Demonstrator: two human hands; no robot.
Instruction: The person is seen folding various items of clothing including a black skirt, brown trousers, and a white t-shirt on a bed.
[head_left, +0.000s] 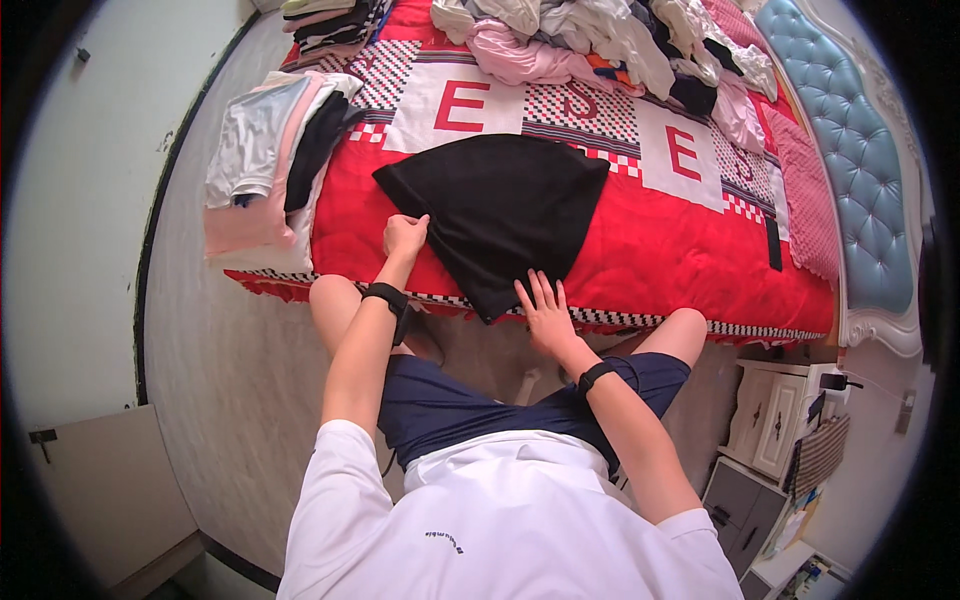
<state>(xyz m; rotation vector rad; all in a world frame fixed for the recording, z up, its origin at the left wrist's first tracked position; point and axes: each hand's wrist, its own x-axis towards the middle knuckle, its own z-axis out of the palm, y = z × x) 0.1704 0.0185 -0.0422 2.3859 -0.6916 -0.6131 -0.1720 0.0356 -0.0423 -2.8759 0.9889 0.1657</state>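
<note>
A black flared skirt [510, 205] lies spread on the red bed, its wide hem away from me and its narrow end at the bed's near edge. My left hand [404, 236] is closed at the skirt's left side, with the fingertips pinching its edge. Near the narrow end, my right hand [546, 312] rests with its fingers stretched out and apart, the fingertips touching the cloth. Each wrist wears a black band.
Folded clothes [262, 165] in white, pink and black are stacked at the bed's left edge, with another folded pile [335, 28] beyond. A loose heap of clothes [600, 45] covers the far side. A blue tufted headboard [845, 150] and white nightstand [770, 415] stand right.
</note>
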